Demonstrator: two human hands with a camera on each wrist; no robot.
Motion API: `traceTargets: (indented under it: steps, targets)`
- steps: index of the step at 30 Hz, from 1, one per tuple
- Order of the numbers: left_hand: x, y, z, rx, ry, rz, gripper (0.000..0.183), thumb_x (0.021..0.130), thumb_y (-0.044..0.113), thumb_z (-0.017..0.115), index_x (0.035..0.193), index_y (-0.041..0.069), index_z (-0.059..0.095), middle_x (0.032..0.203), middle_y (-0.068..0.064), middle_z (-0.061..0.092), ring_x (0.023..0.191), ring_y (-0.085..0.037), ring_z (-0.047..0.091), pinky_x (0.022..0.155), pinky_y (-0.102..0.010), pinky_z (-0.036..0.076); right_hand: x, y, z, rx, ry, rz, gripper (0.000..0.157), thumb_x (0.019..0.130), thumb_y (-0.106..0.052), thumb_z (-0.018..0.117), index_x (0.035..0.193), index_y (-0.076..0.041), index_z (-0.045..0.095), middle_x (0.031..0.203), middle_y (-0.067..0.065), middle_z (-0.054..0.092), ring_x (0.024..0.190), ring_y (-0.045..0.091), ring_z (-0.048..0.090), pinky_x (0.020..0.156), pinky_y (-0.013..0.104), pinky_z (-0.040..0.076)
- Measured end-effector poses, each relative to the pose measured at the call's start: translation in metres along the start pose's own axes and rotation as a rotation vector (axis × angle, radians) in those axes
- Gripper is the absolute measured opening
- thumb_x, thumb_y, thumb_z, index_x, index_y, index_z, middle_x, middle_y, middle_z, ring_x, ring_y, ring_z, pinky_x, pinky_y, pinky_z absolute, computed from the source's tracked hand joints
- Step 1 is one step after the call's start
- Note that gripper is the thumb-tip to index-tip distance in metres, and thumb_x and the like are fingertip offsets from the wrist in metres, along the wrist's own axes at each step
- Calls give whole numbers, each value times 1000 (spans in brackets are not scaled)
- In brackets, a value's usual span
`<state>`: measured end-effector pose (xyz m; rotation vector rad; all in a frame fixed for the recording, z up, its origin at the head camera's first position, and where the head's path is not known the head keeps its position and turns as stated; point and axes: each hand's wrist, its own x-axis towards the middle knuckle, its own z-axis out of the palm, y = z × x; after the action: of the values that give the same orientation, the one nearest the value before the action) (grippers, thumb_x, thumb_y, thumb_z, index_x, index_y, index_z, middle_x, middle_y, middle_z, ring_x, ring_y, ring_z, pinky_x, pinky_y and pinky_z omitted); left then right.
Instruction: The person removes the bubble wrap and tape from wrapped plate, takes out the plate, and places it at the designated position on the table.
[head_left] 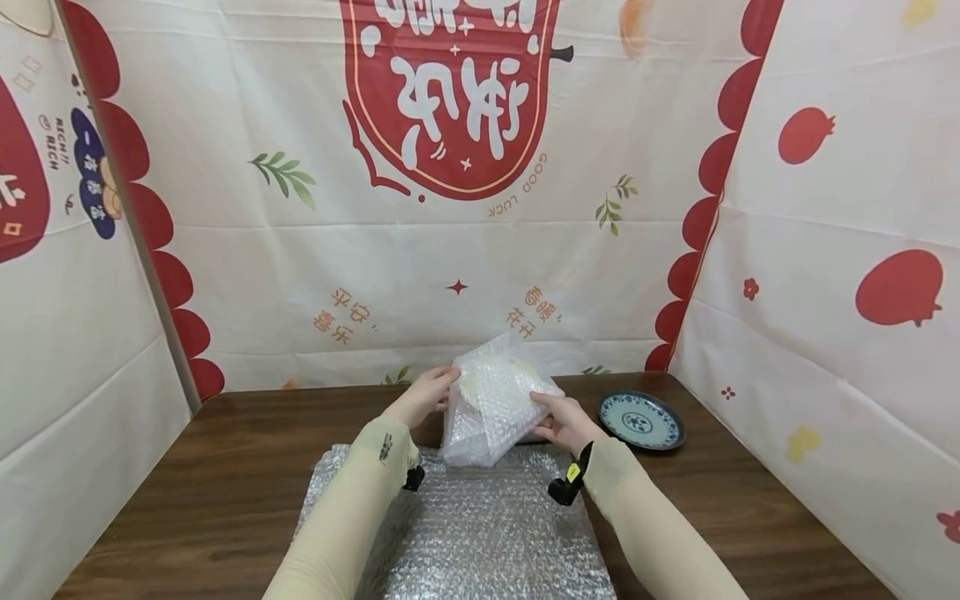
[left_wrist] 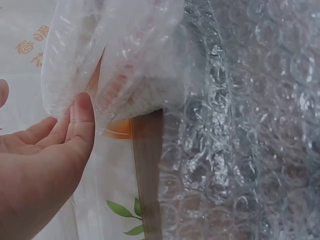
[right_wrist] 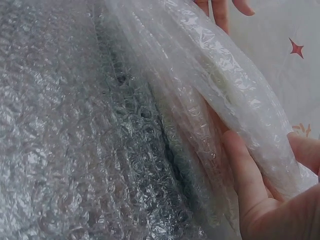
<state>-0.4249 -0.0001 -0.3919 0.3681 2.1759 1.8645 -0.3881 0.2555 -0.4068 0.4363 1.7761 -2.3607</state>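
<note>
Head view: the left hand (head_left: 422, 398) and right hand (head_left: 564, 420) pinch opposite sides of a tilted bubble-wrapped bundle (head_left: 495, 404), likely so it cannot unfold, at the far end of the bubble-wrap sheet (head_left: 487, 533).

Printed cloth (head_left: 450, 246) hangs behind the wooden table (head_left: 232, 467).

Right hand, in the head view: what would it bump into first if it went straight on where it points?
The bubble-wrapped bundle, which the right hand grips. Past that, probably the printed backdrop, though depth is hard to judge.
</note>
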Motion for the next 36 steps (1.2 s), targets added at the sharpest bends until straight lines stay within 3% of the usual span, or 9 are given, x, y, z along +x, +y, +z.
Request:
traceTargets:
  steps: [8, 14, 21, 26, 31, 36]
  targets:
    - [-1, 11, -3, -18, 19, -14, 62, 102, 36, 47, 150, 1, 30, 151, -22, 32, 129, -39, 41, 101, -46, 43, -11, -12, 4, 38, -70, -4, 63, 97, -18, 61, 149, -4, 29, 109, 11, 57, 85, 18, 65, 79, 32, 56]
    - [-6, 25, -6, -36, 41, 9, 58, 103, 34, 47, 149, 3, 32, 148, -19, 36, 115, -31, 49, 98, -45, 45, -16, -27, 8, 42, -90, -23, 64, 100, -19, 56, 152, -6, 22, 120, 12, 49, 86, 16, 64, 83, 32, 55]
    - [-17, 38, -13, -85, 28, 25, 61, 103, 32, 47, 149, -2, 28, 143, -24, 40, 111, -32, 54, 98, -44, 45, -32, -45, 14, 57, -129, -25, 53, 98, -17, 60, 143, -5, 34, 110, 12, 56, 85, 19, 66, 81, 33, 56]
    - [-31, 44, -22, -129, 15, 18, 61, 104, 30, 46, 149, -6, 25, 134, -26, 47, 105, -28, 57, 96, -42, 47, -43, -53, 17, 19, -201, -24, 49, 99, -19, 57, 141, -7, 35, 106, 10, 60, 86, 20, 67, 80, 33, 56]
    - [-47, 50, -30, -201, -19, 42, 53, 105, 26, 44, 142, -10, 34, 109, -16, 60, 88, -19, 62, 89, -35, 51, -54, -56, 20, -5, -267, -28, 51, 100, -20, 56, 144, -7, 33, 106, 10, 61, 88, 21, 67, 83, 34, 55]
    - [-72, 53, -36, -200, -59, 49, 49, 105, 25, 41, 135, -13, 38, 94, -8, 60, 80, -15, 62, 89, -37, 51, -71, -56, 22, -58, -310, -23, 53, 100, -20, 55, 146, -7, 31, 102, 8, 63, 85, 20, 68, 78, 31, 56]
